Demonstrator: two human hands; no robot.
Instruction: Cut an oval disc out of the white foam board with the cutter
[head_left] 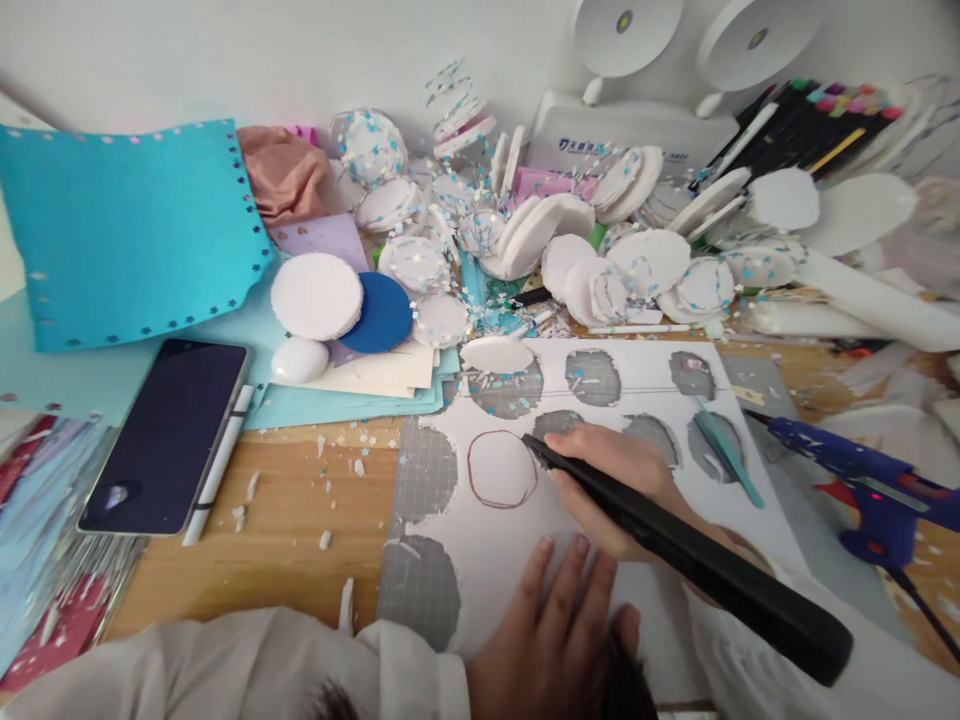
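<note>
Nearest the camera, a white sleeve (pixel 262 665) leads to the left hand (pixel 544 620), flat on the white foam sheet (pixel 484 590), fingers slightly parted, grasping nothing. Ahead, the right hand (pixel 637 458) curls round a black pen-shaped tool (pixel 701 562), tip beside the drawn circle (pixel 501 470). Steady pressure and slow, even line-following should serve best.

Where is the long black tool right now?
In the head view, the black tool is right of centre in the right hand, its tip at the upper right of the drawn circle.
</note>
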